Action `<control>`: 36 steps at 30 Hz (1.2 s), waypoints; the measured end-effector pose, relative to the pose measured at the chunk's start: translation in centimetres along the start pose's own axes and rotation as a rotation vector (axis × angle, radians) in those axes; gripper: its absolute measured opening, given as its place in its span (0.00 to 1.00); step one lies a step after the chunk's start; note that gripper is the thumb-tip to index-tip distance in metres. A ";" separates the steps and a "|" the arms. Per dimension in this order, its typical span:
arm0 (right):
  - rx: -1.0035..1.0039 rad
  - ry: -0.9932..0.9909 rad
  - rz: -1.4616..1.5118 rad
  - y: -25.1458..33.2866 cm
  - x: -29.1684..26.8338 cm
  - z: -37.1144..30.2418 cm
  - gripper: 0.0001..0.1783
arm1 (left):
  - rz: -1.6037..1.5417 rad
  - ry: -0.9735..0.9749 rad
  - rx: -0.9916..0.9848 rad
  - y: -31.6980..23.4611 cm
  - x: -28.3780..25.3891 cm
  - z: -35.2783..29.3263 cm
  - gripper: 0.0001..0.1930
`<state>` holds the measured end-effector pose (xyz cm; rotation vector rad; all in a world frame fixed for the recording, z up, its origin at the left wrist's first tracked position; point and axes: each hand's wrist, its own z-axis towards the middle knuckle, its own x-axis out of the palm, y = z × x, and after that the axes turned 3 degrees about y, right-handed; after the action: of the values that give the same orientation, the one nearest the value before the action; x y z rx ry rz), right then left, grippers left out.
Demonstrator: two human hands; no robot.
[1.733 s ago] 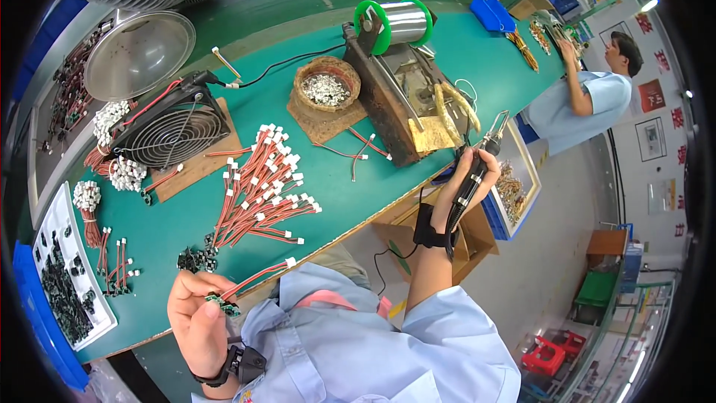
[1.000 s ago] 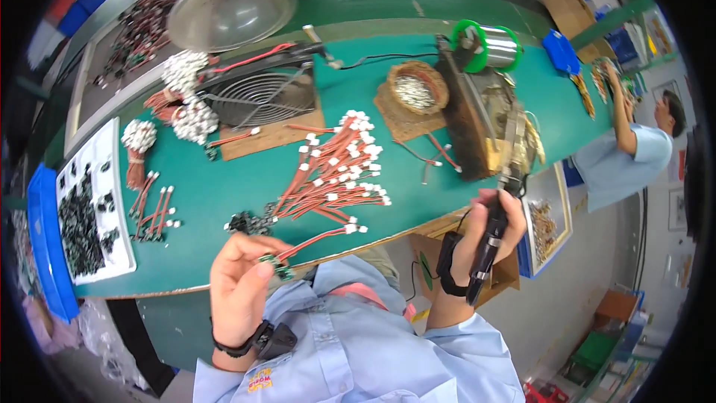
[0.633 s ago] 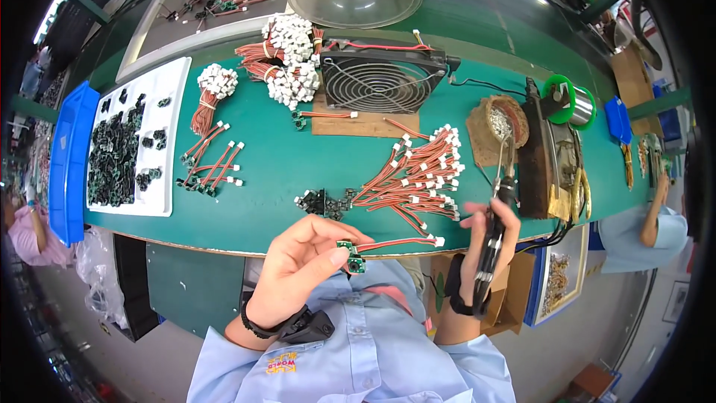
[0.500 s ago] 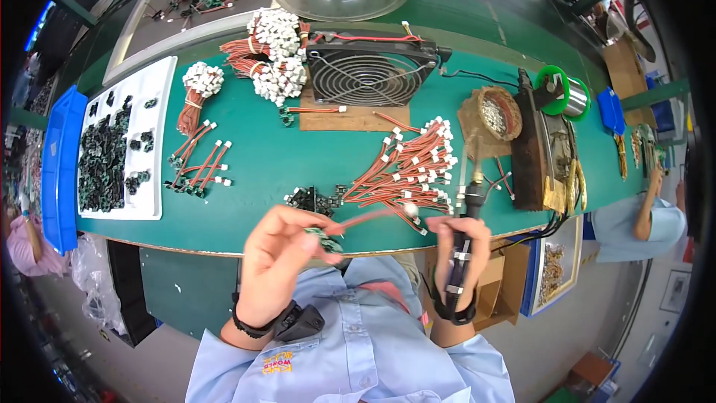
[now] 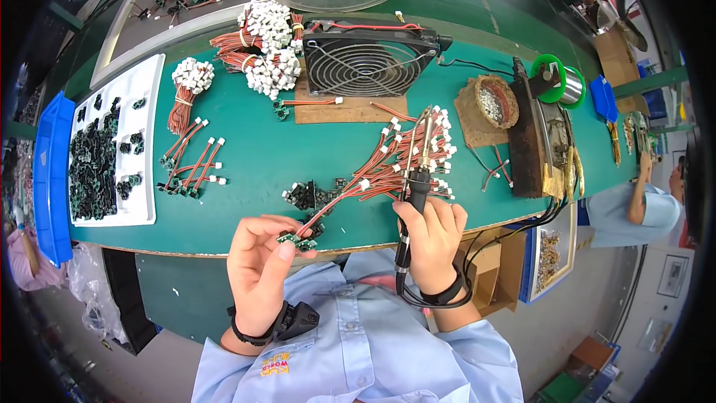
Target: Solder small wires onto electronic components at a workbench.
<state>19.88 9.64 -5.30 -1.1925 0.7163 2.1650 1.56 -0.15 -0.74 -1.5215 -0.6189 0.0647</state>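
Note:
Between the thumb and fingers of my left hand (image 5: 252,272) is a small green circuit board (image 5: 297,242), held just over the table's front edge. Red wires (image 5: 325,210) run from it up to a white plug near the heap. My right hand (image 5: 434,242) is wrapped round the black handle of a soldering iron (image 5: 418,188). Its metal tip points away from me, over a fanned heap of red wire leads with white plugs (image 5: 391,151). Small black-and-green parts (image 5: 301,195) lie just beyond my left hand.
A white tray of small boards (image 5: 153,179) and a blue bin (image 5: 51,179) stand at the left. Bundled leads (image 5: 270,26) and a black fan (image 5: 365,67) stand at the back. To the right are a round dish (image 5: 512,104), a solder spool (image 5: 573,86) and a dark metal box (image 5: 526,157).
My right hand has swung left with the soldering iron, whose tip now lies over the lead heap. My left hand has shifted slightly left with the board, and the wires now slant upward.

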 end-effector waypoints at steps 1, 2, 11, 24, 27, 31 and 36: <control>-0.041 0.015 -0.012 -0.2 -0.1 0.0 0.14 | 0.002 -0.009 -0.009 0.1 -0.1 0.0 0.08; -0.085 0.029 -0.023 -0.5 -0.3 0.1 0.14 | 0.004 -0.021 -0.015 0.2 -0.1 0.1 0.08; -0.104 -0.107 0.320 -2.2 -0.1 -1.4 0.17 | 0.301 -0.055 0.161 1.0 1.1 0.0 0.11; 0.148 0.013 1.022 -0.2 -4.9 -0.1 0.22 | 0.691 0.484 0.123 -0.8 4.4 1.9 0.05; 0.153 0.094 1.058 -0.4 -5.2 -0.1 0.22 | 0.689 0.611 0.094 -0.9 4.3 1.9 0.05; -0.016 0.079 0.948 -1.4 -5.6 0.7 0.23 | 0.480 0.619 -0.110 0.8 3.8 2.4 0.04; -0.290 0.131 0.584 -1.7 -6.5 1.7 0.22 | 0.481 0.624 -0.237 0.9 3.7 2.4 0.05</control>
<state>23.03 10.59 0.83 -1.4115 0.9169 2.7631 3.97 3.65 -0.57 -1.7753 0.2505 -0.1192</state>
